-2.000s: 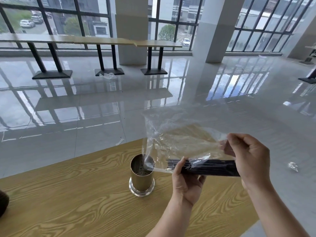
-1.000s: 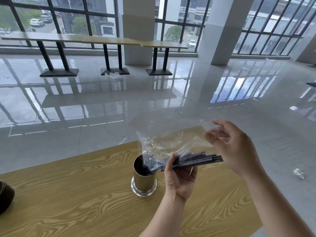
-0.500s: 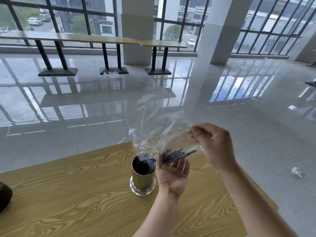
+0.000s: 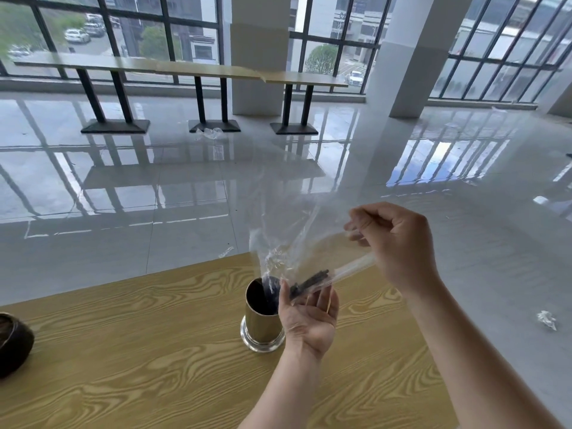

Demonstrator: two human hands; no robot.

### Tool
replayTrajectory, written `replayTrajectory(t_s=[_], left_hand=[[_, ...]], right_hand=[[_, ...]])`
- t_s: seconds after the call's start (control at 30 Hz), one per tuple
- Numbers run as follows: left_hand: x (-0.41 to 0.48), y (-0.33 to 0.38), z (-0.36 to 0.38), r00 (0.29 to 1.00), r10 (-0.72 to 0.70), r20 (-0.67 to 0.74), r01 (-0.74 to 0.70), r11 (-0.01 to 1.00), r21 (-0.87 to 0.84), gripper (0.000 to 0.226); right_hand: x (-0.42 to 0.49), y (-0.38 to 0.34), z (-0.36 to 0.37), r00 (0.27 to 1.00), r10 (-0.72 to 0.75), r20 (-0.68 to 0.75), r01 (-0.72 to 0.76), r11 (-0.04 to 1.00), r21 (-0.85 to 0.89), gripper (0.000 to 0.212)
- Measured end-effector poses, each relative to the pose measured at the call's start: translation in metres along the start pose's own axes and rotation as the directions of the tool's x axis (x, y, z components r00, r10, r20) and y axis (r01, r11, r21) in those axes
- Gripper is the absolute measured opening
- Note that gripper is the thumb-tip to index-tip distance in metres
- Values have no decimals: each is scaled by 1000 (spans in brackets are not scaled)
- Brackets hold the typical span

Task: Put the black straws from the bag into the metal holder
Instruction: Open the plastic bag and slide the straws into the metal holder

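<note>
— Well, my right hand [image 4: 399, 243] has its grip clenched on the closed end of the clear plastic bag [image 4: 297, 239], pinching it up high. My left hand [image 4: 309, 318] has loosened, fingers almost straight, just cradling the bag's neck.

— What changed?

— Two seconds ago the whole bundle of black straws [image 4: 309, 281] lay level in the bag, squeezed in my left hand. Since then I've tipped it and most have slid down; only a short stub shows above my left palm.

— So where did they go?

— Into the metal holder [image 4: 263, 331], I judge. Its bottom showed pale before. Now it's dark inside, and the bag's mouth dips past the rim. It stands upright on the worktop [image 4: 123, 351], just beside my left hand.

— Nearly done?

— Close. The last few probably need another shake, then the bag should come away empty.
</note>
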State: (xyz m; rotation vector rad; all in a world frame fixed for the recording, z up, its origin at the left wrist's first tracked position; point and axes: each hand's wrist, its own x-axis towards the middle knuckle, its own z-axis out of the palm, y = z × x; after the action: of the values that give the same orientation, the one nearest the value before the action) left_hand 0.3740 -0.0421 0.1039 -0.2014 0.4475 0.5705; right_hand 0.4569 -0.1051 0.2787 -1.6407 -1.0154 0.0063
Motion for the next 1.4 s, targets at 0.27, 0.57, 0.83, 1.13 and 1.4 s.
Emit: replayTrajectory(t_s=[0.27,0.57,0.83,1.13,1.4], left_hand=[[-3,3,0,1000,-11,-11,11,1000,-7,79],[-8,9,1,998,-1,-69,-2,999,-35,91],[-12,12,-7,994,22,-106,-24,999,-26,89],[-22,32,-37,978,25,-207,35,959,280,62],[-33,35,-32,984,9,-179,45,954,297,50]], right_hand=[[8,-16,6,995,-71,69,75,996,-58,12],[18,-27,-4,992,-119,29,118,992,49,12],[17,-18,0,991,-110,77,115,992,-58,15],[26,-27,-8,999,-37,37,31,990,137,9],[30,-42,-7,999,-43,0,43,987,156,10]])
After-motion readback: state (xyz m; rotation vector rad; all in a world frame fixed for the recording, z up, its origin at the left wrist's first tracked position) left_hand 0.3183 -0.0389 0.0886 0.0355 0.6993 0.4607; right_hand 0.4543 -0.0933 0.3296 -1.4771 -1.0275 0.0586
